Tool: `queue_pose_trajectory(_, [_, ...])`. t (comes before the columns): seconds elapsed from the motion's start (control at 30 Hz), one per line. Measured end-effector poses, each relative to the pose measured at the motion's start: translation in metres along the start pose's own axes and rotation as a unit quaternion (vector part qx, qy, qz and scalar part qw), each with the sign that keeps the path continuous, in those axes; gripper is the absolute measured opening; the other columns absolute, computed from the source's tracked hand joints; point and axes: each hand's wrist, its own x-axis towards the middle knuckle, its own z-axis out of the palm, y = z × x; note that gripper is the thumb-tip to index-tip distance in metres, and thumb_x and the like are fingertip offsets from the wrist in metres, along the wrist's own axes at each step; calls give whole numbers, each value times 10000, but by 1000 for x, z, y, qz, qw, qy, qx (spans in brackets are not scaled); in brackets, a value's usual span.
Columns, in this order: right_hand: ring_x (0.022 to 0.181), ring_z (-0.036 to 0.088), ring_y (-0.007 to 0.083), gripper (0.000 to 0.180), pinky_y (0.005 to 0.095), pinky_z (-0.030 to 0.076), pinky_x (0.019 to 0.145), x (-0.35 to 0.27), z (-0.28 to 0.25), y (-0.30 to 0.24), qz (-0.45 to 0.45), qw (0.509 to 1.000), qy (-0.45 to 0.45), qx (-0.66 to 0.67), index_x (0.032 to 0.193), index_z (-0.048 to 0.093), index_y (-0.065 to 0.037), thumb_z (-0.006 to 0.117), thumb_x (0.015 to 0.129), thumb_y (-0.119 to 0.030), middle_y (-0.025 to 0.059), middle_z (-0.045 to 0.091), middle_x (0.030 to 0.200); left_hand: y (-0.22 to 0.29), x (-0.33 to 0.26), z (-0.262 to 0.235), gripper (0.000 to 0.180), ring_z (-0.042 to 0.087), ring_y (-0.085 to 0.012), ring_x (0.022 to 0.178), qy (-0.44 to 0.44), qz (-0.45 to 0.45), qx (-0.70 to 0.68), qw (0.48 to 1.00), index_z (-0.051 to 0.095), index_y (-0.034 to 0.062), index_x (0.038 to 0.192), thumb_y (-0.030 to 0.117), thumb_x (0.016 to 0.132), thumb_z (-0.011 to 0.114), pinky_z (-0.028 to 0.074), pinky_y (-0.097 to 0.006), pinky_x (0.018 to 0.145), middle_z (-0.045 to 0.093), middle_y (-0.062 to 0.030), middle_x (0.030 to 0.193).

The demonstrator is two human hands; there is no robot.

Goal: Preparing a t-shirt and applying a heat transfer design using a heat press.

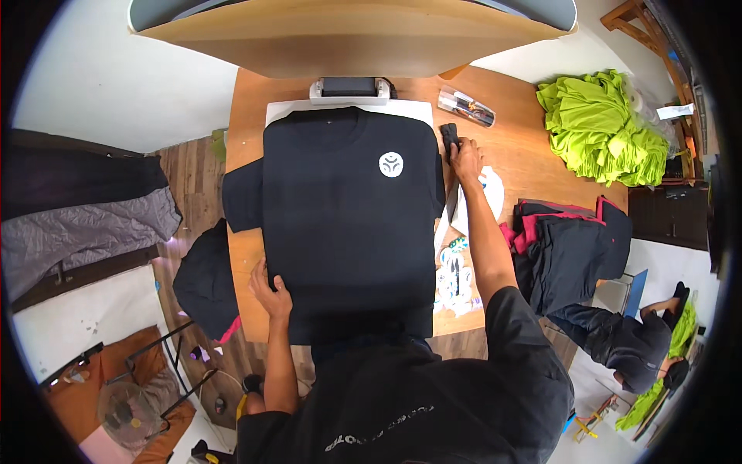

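A black T-shirt (348,224) with a round white emblem (391,165) on its chest lies flat, neckline away from me, over a white board (421,113) on the wooden table. My left hand (272,292) rests at the shirt's lower left edge, thumb and fingers apart, nothing held. Beyond the shirt's right side, my right hand (467,161) has its fingers closed at a small dark object (450,138), whose kind I cannot make out. Beside my right forearm lie white sheets (493,193) and a pile of cut pieces with printed round marks (454,278).
A large beige panel (355,42) overhangs the table's far side, above a grey-and-white device (349,89). Right of it sit a clear container (466,106), lime-green garments (599,127) and folded black-and-red garments (568,243). Another person (638,348) is at lower right; a fan (130,416) stands lower left.
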Motion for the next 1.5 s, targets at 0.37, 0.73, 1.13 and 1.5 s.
queue_pose_trajectory(0.37, [1285,518,351,442,464,388,1094,-160,-40,-182,-420,872,9,253,1293,591,-21,645,891,-197,174,563,1364,-31,36,40,526,547,-378,1189,18,14,-26,999,552,23,1326,444,1022,472,352,-475,1041,608,-181,1254])
queue_pose_trajectory(0.73, [1377,382,456,558,520,276,1148,-182,36,14,50,977,89,186,1470,392,39,498,1004,-248,298,439,1460,-29,71,69,476,544,-360,1197,15,-5,-33,999,546,24,1339,348,990,564,330,-473,1063,602,-179,1255])
queue_pose_trajectory(1.13, [1372,405,409,495,511,300,1141,-235,-55,-47,-134,958,117,224,1408,496,-20,608,932,-98,199,444,1483,158,94,82,652,467,-337,1298,6,173,-140,975,473,48,1392,286,853,752,288,-466,1092,511,-156,1379])
queue_pose_trajectory(1.5, [1407,378,408,463,527,265,1162,-253,-93,-79,-149,939,55,304,1342,553,-7,555,958,-267,228,465,1478,239,70,88,867,354,-375,1361,-101,226,-172,954,392,113,1482,332,763,826,220,-521,1131,384,-182,1458])
